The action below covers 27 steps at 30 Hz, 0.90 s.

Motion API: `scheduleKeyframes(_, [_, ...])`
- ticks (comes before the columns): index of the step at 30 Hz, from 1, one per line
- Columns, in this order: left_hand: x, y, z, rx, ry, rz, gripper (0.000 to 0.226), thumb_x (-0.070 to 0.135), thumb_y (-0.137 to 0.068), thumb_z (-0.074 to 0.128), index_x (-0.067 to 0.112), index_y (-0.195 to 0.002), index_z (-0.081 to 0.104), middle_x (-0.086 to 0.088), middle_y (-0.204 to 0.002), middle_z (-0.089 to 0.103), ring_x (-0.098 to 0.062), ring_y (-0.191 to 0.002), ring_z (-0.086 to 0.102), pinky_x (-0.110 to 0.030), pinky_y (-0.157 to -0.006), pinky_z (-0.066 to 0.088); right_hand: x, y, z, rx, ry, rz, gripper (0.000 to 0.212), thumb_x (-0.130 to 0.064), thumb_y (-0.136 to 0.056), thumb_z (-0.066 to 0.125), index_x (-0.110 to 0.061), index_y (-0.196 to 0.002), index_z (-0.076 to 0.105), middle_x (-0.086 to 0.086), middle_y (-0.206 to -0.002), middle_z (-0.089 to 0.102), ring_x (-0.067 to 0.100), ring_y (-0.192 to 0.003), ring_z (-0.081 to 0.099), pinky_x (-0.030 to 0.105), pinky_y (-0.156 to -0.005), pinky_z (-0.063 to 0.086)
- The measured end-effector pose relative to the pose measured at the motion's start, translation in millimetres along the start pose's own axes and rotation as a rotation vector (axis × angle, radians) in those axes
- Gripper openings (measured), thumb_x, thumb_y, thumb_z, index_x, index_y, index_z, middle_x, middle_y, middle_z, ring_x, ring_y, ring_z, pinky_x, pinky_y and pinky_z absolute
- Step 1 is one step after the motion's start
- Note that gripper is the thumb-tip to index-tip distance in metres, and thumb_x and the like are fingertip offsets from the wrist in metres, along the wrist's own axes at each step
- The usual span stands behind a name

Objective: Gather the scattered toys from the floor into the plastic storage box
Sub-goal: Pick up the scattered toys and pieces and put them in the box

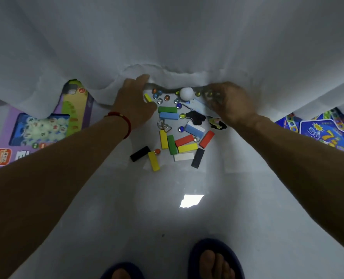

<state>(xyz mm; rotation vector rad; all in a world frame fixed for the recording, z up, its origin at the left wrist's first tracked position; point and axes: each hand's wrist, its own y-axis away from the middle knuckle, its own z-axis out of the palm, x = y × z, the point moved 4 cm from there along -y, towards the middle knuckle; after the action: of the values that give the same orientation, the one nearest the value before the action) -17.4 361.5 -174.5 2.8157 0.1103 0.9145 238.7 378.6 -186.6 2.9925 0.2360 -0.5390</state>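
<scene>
Beside toy pile [179, 137]: purple box [36, 129] left, blue gameboard [326, 131] right.

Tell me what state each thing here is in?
Left hand: open, fingers at the white cloth's edge.
Right hand: curled among the marbles; whether it holds anything is unclear.
White draped cloth: hanging over the toys' far edge.
White ball: loose on the floor.
Coloured wooden blocks: scattered flat.
</scene>
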Motion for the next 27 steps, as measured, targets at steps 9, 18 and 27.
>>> scheduleKeyframes(9, [5.5, -14.0, 29.9, 0.044, -0.112, -0.005, 0.050, 0.013, -0.083, 0.065, 0.015, -0.132, 0.053, -0.011, -0.133, 0.046, -0.025, -0.120, 0.049, -0.023, -0.093, 0.037, 13.8, -11.2, 34.8, 0.052, 0.142, -0.023, 0.024, -0.023, -0.091, 0.060, -0.001, -0.092, 0.070, 0.022, -0.102, 0.063, 0.040, -0.095, 0.059, 0.038, -0.078, 0.047])
scheduleKeyframes(18, [7.6, -4.4, 33.0, 0.123, -0.127, -0.072, 0.045, 0.018, -0.081, 0.073, 0.007, -0.122, 0.058, -0.015, -0.130, 0.048, -0.027, -0.116, 0.052, -0.029, -0.097, 0.040, 46.7, 18.8, 0.9, 0.288, -0.006, 0.151, 0.013, -0.017, -0.084, 0.060, -0.007, -0.085, 0.068, 0.016, -0.087, 0.067, 0.035, -0.080, 0.061, 0.037, -0.071, 0.047])
scheduleKeyframes(27, [0.5, 0.9, 43.6, 0.100, -0.042, -0.085, 0.042, 0.008, -0.070, 0.078, 0.010, -0.108, 0.062, -0.013, -0.116, 0.057, -0.024, -0.105, 0.054, -0.021, -0.080, 0.034, 65.7, 6.9, 4.4, 0.099, -0.030, -0.005, 0.031, -0.012, -0.081, 0.060, -0.018, -0.110, 0.069, 0.009, -0.110, 0.067, 0.031, -0.100, 0.060, 0.025, -0.076, 0.038])
